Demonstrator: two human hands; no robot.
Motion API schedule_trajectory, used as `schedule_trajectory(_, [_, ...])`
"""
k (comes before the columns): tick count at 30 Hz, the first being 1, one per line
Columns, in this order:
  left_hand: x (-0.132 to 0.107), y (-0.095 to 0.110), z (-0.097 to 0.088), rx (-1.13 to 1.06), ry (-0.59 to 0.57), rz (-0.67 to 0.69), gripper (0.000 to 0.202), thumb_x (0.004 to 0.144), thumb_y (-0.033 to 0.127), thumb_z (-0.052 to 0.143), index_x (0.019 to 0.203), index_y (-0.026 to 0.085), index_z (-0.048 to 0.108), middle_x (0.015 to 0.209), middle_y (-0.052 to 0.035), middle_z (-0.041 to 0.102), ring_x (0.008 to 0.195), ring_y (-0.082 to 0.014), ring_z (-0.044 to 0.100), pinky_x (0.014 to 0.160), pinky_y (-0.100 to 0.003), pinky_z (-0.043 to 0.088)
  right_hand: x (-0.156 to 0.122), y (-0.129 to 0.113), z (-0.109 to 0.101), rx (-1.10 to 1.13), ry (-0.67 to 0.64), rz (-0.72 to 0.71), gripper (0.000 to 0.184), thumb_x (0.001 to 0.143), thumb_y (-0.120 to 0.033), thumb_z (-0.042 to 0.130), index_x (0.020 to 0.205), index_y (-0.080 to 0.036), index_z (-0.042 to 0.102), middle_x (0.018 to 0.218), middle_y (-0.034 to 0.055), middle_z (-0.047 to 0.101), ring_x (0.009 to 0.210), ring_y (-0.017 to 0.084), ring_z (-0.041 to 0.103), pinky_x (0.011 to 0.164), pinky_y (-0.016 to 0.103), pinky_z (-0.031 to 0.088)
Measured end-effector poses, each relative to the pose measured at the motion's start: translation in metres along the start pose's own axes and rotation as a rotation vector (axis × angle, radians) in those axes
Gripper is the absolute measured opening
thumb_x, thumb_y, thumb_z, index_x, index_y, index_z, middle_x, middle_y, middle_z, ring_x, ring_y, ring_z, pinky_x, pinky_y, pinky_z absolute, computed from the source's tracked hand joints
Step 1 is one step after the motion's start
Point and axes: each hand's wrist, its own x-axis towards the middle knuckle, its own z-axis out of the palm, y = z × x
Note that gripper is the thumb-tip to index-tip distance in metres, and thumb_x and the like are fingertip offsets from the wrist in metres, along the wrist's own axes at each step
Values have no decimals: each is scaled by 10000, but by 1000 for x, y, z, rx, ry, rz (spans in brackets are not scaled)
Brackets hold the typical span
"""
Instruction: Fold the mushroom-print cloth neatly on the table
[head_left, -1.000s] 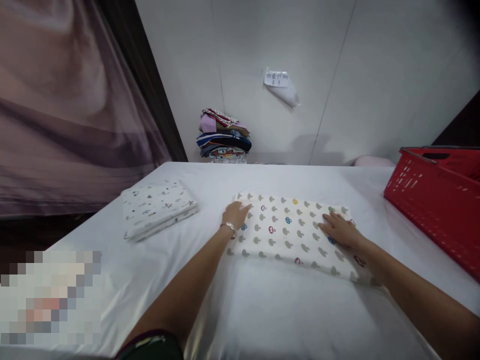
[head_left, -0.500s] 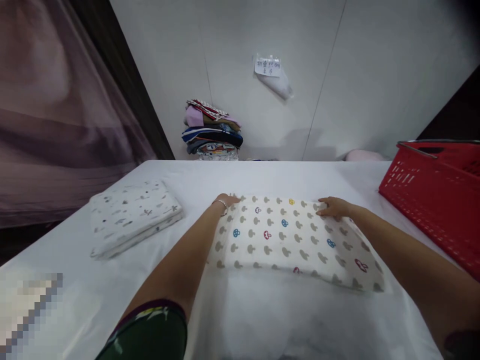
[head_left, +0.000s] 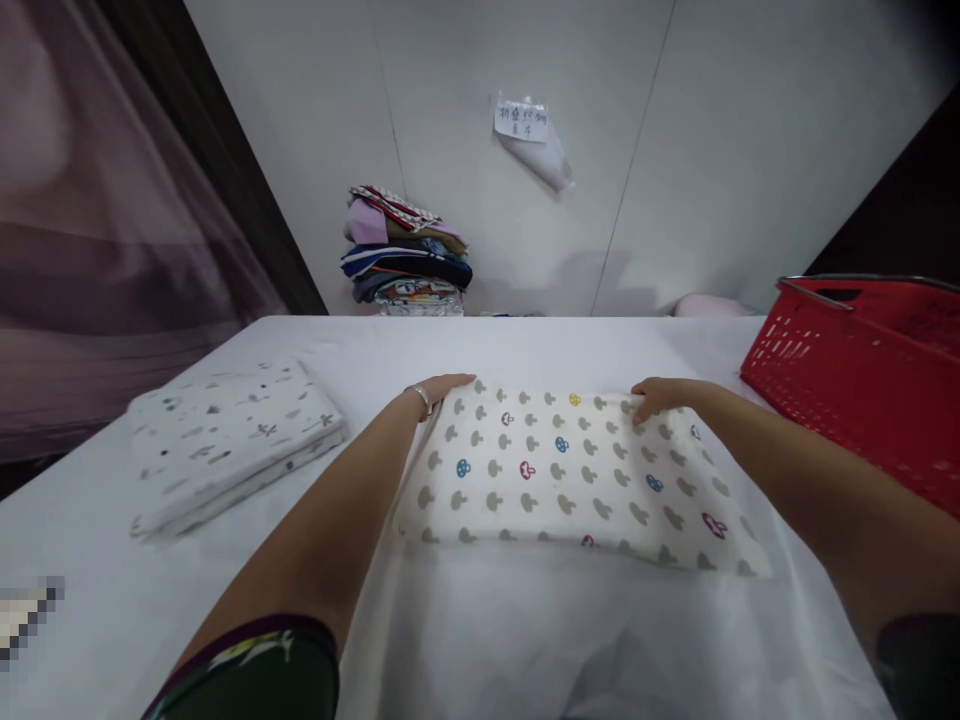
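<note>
A folded white cloth with a mushroom print (head_left: 570,480) lies flat on the white table (head_left: 480,620) in front of me. My left hand (head_left: 439,388) rests at its far left corner, fingers together and curled over the edge. At the far right part of that edge my right hand (head_left: 664,395) has its fingers curled on the fabric. Both arms reach forward over the table. A bracelet sits on my left wrist.
A second folded white cloth with small prints (head_left: 225,440) lies to the left. A red plastic basket (head_left: 862,380) stands at the right. A stack of folded clothes (head_left: 405,265) sits against the back wall, under a paper note (head_left: 520,120). A dark curtain hangs on the left.
Both hands slid from the middle of the mushroom cloth to its far edge, and their fingers curled onto that edge. The view moved closer to the table.
</note>
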Motion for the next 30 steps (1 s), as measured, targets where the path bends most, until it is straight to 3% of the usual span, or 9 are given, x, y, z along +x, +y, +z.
schedule_trajectory(2, [0,5,-2,-112,-178,-60,359,644,512,655,801,192,697,784,-102,716,776,-263,669,680,-340,535,-6,-5,-12,-15,-141,-10,385,496,-299,722,870,-209,700,926,62,694,836,269,626,733,369,492])
schedule_trajectory(4, [-2,9,-4,-150,-294,-95,311,644,461,658,786,186,692,820,-107,719,801,-254,669,697,-328,537,-11,-9,-23,-43,-165,-12,430,513,-296,704,932,-200,685,988,72,679,875,277,617,757,374,484])
schedule_trajectory(9, [-16,15,-8,-235,-365,-47,221,613,309,655,752,138,678,826,-124,715,819,-255,665,720,-328,543,-23,-16,-35,-95,-163,-10,402,551,-299,673,933,-174,679,957,89,677,871,279,610,757,370,473])
schedule_trajectory(13, [-30,28,-18,-195,-114,160,359,571,210,660,925,156,663,861,-64,711,862,-226,654,736,-303,538,-35,-22,-50,-200,-43,-39,344,549,-310,679,865,-172,673,889,78,674,818,260,608,699,338,464])
schedule_trajectory(17, [-49,56,-44,60,231,319,470,526,151,684,995,147,651,888,-49,697,867,-217,640,757,-297,520,-59,-34,-89,-286,151,-64,294,580,-333,673,833,-184,648,806,46,655,739,216,597,636,294,429])
schedule_trajectory(23, [-112,106,-97,127,463,765,524,568,152,643,1090,137,605,969,-41,676,854,-176,616,761,-291,504,-124,-53,-153,-400,656,-28,283,711,-416,617,874,-185,604,713,37,619,629,156,522,605,275,352])
schedule_trajectory(26, [-147,97,-103,318,618,916,395,655,226,593,1043,159,615,968,-33,667,884,-185,600,810,-315,481,-153,-52,-145,-610,898,-220,178,764,-316,564,849,-161,587,790,77,627,751,191,535,732,312,346])
schedule_trajectory(28, [-160,69,-93,488,697,969,316,699,230,544,1000,167,617,973,-40,661,919,-199,587,858,-336,454,-163,-44,-114,-696,953,-313,132,770,-228,531,858,-146,585,868,110,632,829,220,533,786,334,332])
schedule_trajectory(30, [-164,26,-73,661,672,1021,268,715,196,508,958,161,617,982,-66,653,952,-220,575,886,-360,430,-167,-31,-65,-700,933,-373,149,775,-175,496,879,-141,598,914,125,634,861,239,529,783,344,334])
